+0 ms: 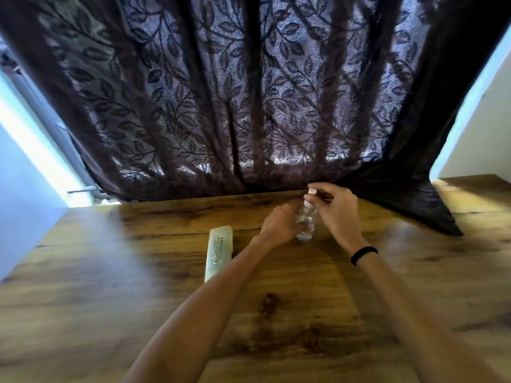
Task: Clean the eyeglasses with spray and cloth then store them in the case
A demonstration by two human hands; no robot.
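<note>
Clear spray bottle (pixel 306 221) is upright near the desk's (pixel 110 272) far edge. The left hand (pixel 279 225) grips its body and the right hand (pixel 337 211) pinches its white top. A pale case (pixel 218 252) lies just left, and wide wood runs to the near edge.

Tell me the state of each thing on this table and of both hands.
spray bottle: upright, held between both hands.
case: closed, lying flat on the table.
left hand: grips the bottle's body.
right hand: fingers curled at its white top.
curtain: drawn, hanging behind the table.
</note>
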